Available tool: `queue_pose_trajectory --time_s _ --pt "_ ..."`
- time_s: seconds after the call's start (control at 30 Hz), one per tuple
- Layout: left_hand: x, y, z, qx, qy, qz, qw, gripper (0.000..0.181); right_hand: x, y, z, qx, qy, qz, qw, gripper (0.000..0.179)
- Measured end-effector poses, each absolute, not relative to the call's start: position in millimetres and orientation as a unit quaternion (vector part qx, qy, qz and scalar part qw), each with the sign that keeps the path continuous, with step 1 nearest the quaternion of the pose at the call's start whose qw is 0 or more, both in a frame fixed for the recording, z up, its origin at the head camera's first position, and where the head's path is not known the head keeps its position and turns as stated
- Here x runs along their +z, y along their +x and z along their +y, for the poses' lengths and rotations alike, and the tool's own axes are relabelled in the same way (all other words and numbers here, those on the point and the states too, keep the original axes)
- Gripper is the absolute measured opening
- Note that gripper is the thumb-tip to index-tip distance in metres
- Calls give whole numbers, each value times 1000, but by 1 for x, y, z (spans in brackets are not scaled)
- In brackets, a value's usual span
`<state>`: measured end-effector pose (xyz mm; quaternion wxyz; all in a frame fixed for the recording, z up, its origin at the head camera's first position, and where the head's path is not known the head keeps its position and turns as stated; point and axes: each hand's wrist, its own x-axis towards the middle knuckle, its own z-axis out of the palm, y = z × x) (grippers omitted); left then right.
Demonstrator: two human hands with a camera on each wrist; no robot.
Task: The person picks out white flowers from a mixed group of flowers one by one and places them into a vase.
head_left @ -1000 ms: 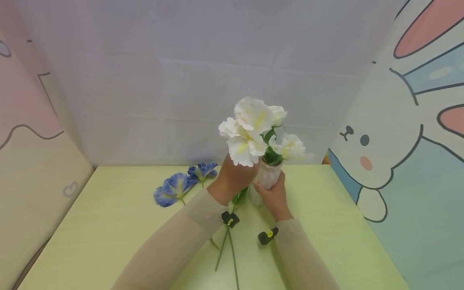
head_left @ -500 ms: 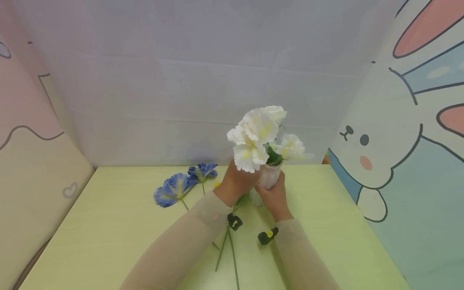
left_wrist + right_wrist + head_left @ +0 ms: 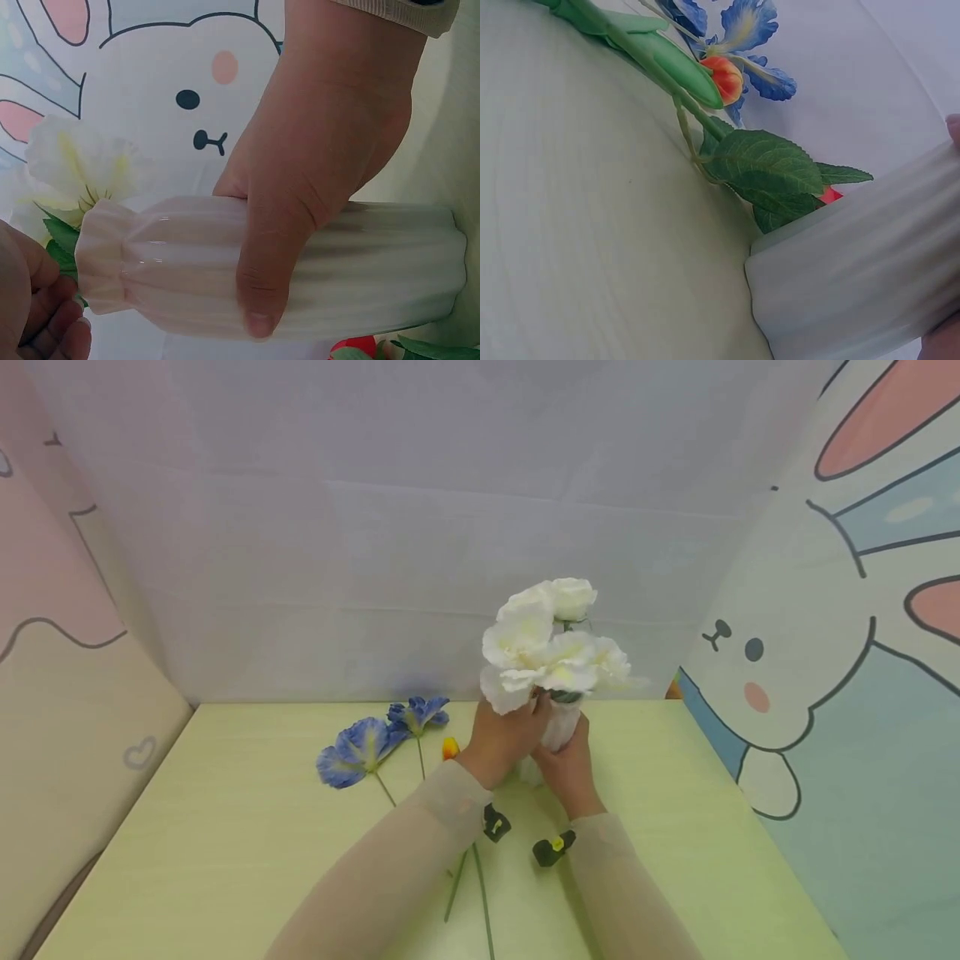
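A tall white ribbed vase stands upright on the table, with white flowers and green leaves at its mouth. My right hand grips the body of the vase, its thumb wrapped across the front in the left wrist view. Beside the mouth, my left hand has its fingers curled under large white flowers and holds them; their stem is hidden by the hand. In the left wrist view, the left hand's curled fingertips come right at the frilled rim of the vase.
Blue flowers lie left of the hands on the pale yellow-green table. An orange bud lies close to the left wrist. Serrated green leaves rest beside the vase base. A white backdrop rises behind.
My left hand has moved slightly right and down, bringing the white flowers closer over the vase mouth. The orange bud has come into sight. My right hand stays on the vase.
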<state>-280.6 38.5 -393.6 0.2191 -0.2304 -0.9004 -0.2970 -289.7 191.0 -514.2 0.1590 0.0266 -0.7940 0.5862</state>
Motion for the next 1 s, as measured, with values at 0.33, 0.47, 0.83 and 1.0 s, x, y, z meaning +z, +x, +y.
queue_pose_trajectory --time_s 0.33,0.47,0.83,1.0 --pt "-394 -281 33 -604 -221 -742 189 53 -472 -264 178 594 38 -791 143 86" --pt "-394 -282 35 -620 -220 -728 192 50 -471 -263 178 595 33 -791 138 85" --pt "-401 -284 45 -542 -199 -771 269 48 -508 -286 190 589 22 -795 144 92" --pt "-413 -284 51 -549 -186 -772 259 59 -513 -287 191 581 27 -798 154 93"
